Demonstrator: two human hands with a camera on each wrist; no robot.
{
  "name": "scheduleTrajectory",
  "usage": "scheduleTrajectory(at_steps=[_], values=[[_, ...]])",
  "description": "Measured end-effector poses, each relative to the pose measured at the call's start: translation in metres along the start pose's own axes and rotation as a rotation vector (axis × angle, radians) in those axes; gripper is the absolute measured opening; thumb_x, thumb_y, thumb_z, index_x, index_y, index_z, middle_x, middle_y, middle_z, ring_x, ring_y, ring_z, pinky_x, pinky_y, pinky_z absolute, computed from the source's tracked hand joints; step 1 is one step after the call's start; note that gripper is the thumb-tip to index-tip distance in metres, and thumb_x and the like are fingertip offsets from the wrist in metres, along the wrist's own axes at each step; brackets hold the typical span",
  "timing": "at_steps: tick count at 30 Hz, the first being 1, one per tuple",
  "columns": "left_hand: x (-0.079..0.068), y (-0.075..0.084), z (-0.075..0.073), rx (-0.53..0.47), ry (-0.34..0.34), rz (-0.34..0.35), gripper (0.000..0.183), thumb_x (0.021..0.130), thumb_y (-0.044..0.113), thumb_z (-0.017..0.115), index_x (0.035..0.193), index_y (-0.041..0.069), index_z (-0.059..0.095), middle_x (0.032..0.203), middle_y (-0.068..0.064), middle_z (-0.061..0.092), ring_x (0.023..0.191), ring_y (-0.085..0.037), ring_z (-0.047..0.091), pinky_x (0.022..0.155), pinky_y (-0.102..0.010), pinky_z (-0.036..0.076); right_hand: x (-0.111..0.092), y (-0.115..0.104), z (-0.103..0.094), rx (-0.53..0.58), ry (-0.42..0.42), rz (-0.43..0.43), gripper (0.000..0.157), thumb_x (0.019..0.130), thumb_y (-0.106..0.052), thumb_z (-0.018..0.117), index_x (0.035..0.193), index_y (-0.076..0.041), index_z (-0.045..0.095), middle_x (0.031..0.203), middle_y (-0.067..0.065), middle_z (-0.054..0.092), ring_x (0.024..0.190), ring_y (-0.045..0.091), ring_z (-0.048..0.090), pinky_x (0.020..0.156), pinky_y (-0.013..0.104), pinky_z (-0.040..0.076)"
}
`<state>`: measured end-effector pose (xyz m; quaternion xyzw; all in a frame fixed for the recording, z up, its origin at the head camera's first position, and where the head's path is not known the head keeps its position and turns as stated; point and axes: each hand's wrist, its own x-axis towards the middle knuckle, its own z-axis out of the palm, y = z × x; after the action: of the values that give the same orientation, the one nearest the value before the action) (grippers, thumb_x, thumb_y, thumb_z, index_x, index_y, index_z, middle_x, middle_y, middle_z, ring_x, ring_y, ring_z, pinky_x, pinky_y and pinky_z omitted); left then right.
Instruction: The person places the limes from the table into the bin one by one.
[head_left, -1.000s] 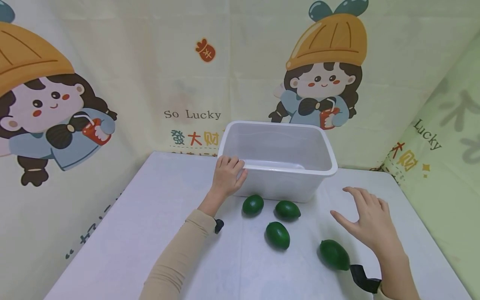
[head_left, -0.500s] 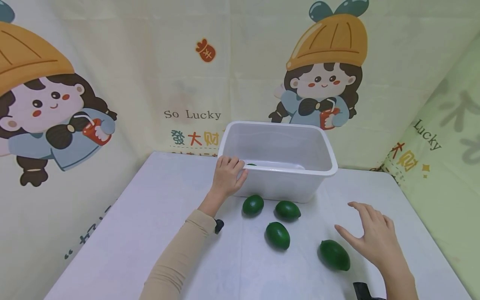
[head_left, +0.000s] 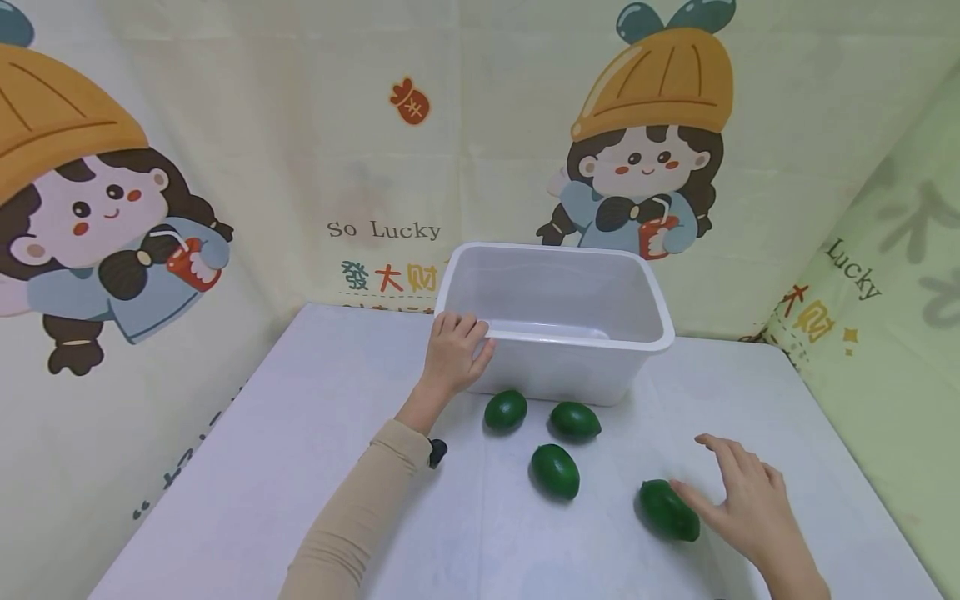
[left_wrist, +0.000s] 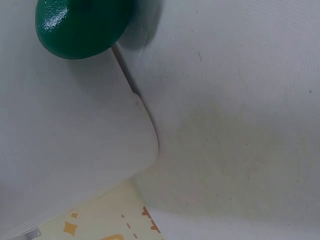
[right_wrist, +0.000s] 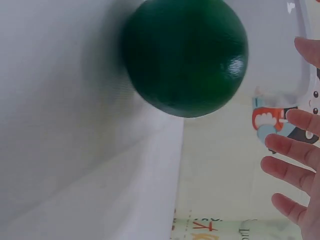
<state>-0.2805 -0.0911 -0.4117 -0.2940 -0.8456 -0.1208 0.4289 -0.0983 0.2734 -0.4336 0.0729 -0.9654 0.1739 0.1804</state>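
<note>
"So Lucky" (head_left: 384, 229) and "發大财" (head_left: 390, 277) are showing on the pale back cloth (head_left: 315, 150), while "Lucky" (head_left: 852, 269) and "财" (head_left: 814, 323) are running down the right-hand cloth (head_left: 885, 400).

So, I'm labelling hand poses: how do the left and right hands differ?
The left hand holds the near rim of the white bin; the right hand holds nothing, beside the rightmost green fruit. The left hand's fingers bend over the rim; the right hand's thumb is spread from its fingers. The left hand lies farther out than the right hand. Both are bare.
</note>
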Motion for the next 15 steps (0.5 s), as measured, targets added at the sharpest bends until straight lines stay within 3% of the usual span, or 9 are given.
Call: scheduleTrajectory(at_steps=[7,15], values=[[-0.001,-0.001,0.000,0.001,-0.005,-0.002,0.034,0.088,0.035,0.035,0.088,0.009,0.058,0.082,-0.004,0.049,0.077,-0.023,0.039,0.079,-0.039,0.032,-0.006,0.004,0.008,0.004,-0.051,0.033,0.069,0.070,-0.048,0.070,0.119,-0.006,0.045,0.109,0.016,0.052,0.099,0.037,0.046,0.081,0.056,0.025],[-0.001,-0.001,0.000,0.005,0.008,0.007,0.033,0.089,0.034,0.035,0.088,0.010,0.057,0.082,-0.003,0.049,0.077,-0.023,0.038,0.080,-0.039,0.032,-0.011,0.008,0.013,-0.023,-0.168,0.059,0.074,0.069,-0.055,0.067,0.122,-0.008,0.043,0.108,0.016,0.055,0.097,0.037,0.050,0.079,0.058,0.027]])
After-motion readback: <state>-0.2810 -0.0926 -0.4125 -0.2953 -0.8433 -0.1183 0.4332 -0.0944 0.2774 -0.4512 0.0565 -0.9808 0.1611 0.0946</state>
